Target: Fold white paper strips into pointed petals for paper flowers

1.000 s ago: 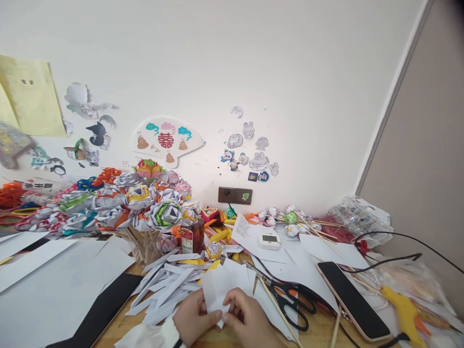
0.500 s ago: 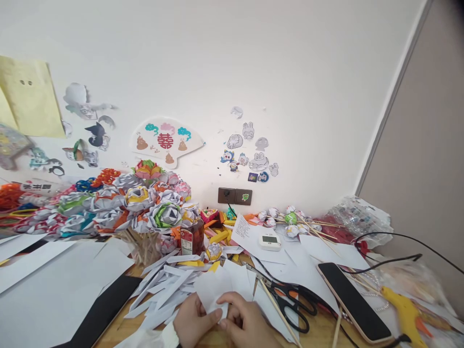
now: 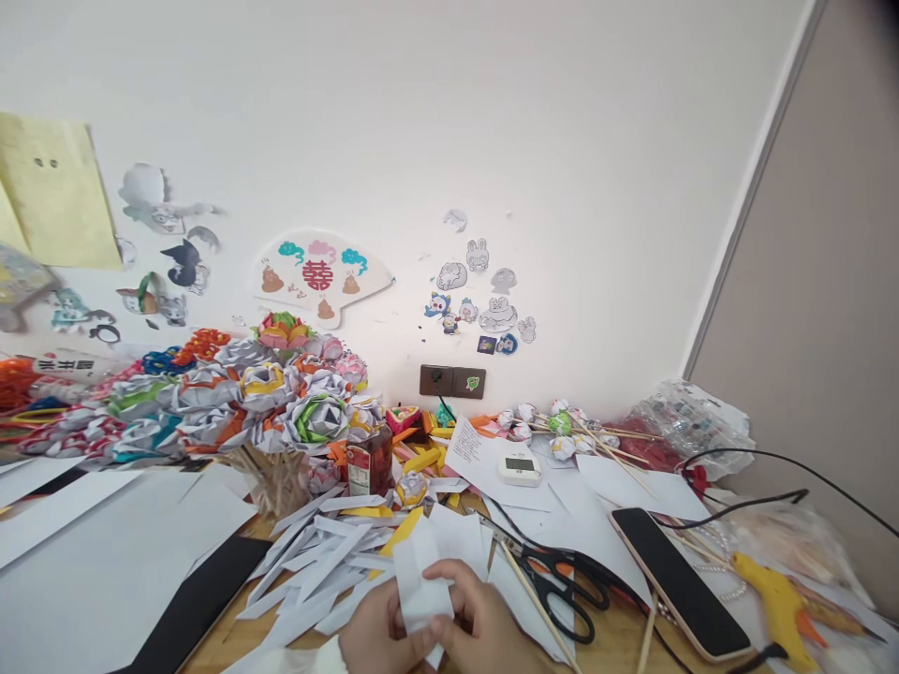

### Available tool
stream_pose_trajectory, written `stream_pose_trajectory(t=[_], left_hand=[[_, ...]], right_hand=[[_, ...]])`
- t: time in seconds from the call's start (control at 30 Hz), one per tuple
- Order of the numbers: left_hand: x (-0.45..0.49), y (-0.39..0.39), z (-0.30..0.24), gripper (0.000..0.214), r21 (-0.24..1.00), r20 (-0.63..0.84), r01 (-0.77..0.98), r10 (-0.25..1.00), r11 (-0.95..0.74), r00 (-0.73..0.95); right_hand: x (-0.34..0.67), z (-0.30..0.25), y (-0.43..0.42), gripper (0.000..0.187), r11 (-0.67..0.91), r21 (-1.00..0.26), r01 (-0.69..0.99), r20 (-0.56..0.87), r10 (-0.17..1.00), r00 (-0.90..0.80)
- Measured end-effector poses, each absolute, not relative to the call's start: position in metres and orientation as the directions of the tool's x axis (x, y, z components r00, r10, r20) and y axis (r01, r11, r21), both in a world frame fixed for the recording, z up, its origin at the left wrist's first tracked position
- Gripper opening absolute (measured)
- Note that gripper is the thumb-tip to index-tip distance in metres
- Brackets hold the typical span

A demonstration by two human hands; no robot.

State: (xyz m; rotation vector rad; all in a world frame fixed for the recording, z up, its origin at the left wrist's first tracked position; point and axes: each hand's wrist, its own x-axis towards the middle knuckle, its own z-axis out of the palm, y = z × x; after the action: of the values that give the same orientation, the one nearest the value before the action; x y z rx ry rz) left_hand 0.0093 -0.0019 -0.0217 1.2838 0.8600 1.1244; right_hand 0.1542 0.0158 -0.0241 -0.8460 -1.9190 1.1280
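Observation:
A small piece of white paper, creased and partly folded, stands upright between my two hands at the bottom middle. My left hand grips its lower left side, with the thumb across the front. My right hand pinches the right edge, its index finger curled over the paper and its thumb near the lower part. Fingers behind the paper are hidden. Just left of my hands lies a heap of folded white paper strips. Black-handled scissors and a thin wooden stick lie to the right.
Paper flowers are bunched at the back left, beside a reddish jar. A white timer, a phone, a black cable and a yellow glue gun occupy the right. Large white sheets cover the left.
The paper has turned more upright and looks narrower, with its right part folded over. Both hands have shifted slightly, their thumbs now lower on the paper. The view has moved a little.

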Motion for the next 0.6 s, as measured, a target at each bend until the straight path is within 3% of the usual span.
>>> stream_pose_trajectory(t=[0.23, 0.47, 0.6], left_hand=[[0.01, -0.003, -0.016, 0.038, 0.98, 0.09, -0.197, 0.94, -0.025, 0.33], [0.01, -0.001, -0.01, 0.036, 0.963, 0.106, -0.27, 0.91, 0.007, 0.401], [0.008, -0.001, -0.01, 0.037, 0.979, 0.058, -0.204, 0.924, 0.022, 0.377]], right_hand=[[0.15, -0.033, 0.021, 0.04, 0.224, -0.97, -0.096, 0.239, 0.796, -0.557], [0.149, -0.032, 0.025, 0.042, 0.22, -0.97, -0.105, 0.242, 0.829, -0.503], [0.149, -0.03, 0.025, 0.043, 0.241, -0.966, -0.089, 0.254, 0.835, -0.488]])
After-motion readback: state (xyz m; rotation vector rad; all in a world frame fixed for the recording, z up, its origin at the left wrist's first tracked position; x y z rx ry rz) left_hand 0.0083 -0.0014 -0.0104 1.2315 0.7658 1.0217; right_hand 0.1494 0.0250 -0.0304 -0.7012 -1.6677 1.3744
